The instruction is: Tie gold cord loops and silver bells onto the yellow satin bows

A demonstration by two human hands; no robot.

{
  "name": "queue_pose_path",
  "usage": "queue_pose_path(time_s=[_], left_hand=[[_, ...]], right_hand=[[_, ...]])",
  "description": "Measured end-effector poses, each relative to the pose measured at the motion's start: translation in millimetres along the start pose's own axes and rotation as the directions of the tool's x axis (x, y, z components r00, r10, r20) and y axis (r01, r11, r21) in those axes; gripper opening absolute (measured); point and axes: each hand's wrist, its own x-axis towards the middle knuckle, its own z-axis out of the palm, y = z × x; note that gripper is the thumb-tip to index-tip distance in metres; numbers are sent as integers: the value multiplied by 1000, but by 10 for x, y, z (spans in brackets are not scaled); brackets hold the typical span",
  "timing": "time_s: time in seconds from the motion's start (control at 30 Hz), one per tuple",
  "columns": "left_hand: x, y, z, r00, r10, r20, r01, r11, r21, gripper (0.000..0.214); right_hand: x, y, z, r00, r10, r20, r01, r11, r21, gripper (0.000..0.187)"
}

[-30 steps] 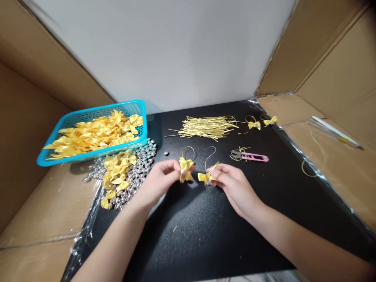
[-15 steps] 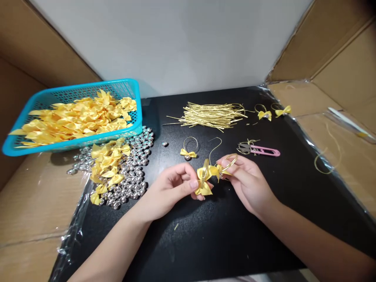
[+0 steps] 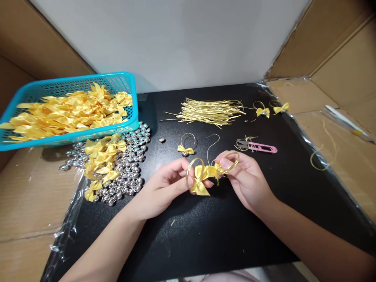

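Between finger and thumb, my left hand (image 3: 173,186) pinches a yellow ribbon bow (image 3: 201,187) that carries a gold cord loop. My right hand (image 3: 242,176) grips a second yellow bow (image 3: 219,168), also with a gold loop (image 3: 233,164) standing up from it. The two bows touch or overlap above the black tabletop, and fingers partly hide the second one. Just beyond my hands lies a looped bow with a silver bell (image 3: 185,150). A loose bent gold cord (image 3: 212,147) rests beside it.
On the left, a blue basket (image 3: 73,135) holds many yellow bows; silver bells (image 3: 129,178) and more bows (image 3: 105,156) lie before it. Gold cords (image 3: 210,111) are bundled at the back. Pink thread snips (image 3: 261,147) lie right, below two looped bows (image 3: 263,112). Cardboard walls (image 3: 346,51) flank the table.
The gold loop on the left-hand bow has turned from nearly edge-on to a wide open ring leaning left. Both hands keep their hold. The whole view has shifted slightly.
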Motion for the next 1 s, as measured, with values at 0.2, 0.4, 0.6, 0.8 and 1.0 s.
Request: queue_pose_path(time_s=[0.2,0.4,0.6,0.8,1.0], left_hand=[[-20,-8,-8,999,-19,-26,20,999,32,15],[-17,32,-53,987,90,-135,-18,888,460,23],[14,117,-316,804,515,-297,329,30,944,19],[3,123,-405,724,593,-352,532,-154,833,19],[-4,125,-451,725,556,-406,572,-158,805,20]], right_hand=[[-2,-2,-5,1000,-4,15,4,1000,6,5],[3,-3,-5,1000,-11,7,11,1000,-12,3],[6,-19,18,1000,-28,-8,28,999,-18,10],[6,-43,41,999,6,-50,-7,1000,-2,18],[18,-38,44,998,19,-61,-17,999,33,17]])
